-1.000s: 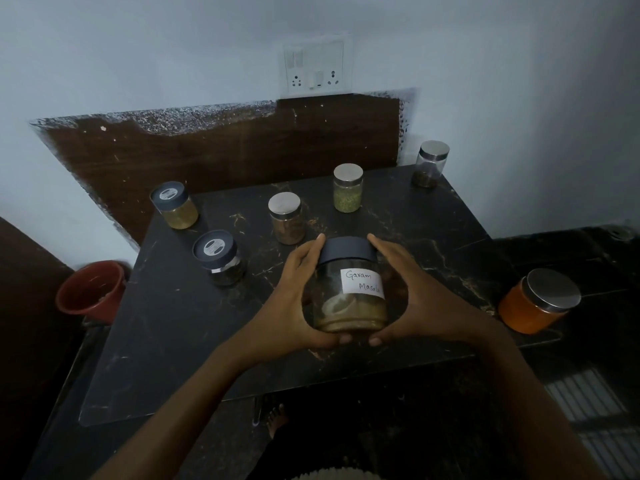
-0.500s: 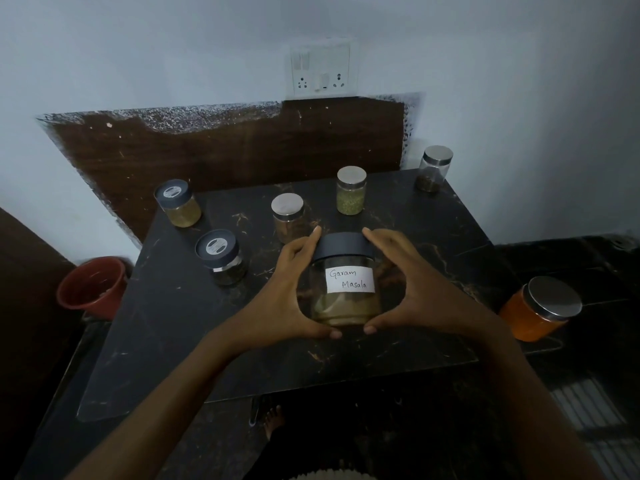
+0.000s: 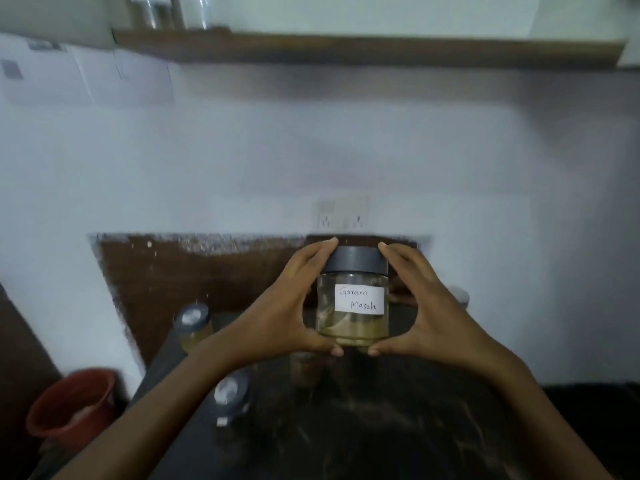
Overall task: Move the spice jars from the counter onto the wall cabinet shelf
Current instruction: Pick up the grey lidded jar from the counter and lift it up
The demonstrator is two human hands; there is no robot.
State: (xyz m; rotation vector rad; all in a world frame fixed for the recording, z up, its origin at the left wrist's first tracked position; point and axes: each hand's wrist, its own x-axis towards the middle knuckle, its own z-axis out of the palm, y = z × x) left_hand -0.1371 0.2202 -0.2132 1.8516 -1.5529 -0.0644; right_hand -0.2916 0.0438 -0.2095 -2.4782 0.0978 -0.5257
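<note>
Your left hand [image 3: 287,313] and right hand [image 3: 426,317] clasp the clear glass jar with dark grey lid and white Garam Masala label [image 3: 353,306], upright above the black stone counter [image 3: 381,445], brown wooden shelf [image 3: 346,51] high above your grip, grey-lidded yellow-filled jar [image 3: 193,325] below-left

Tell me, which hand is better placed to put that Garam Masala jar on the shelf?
Probably the right, narrowly. The left hand and right hand hold the jar evenly, but blurred glassware stands at the left end of the shelf, and none shows toward its right.
</note>
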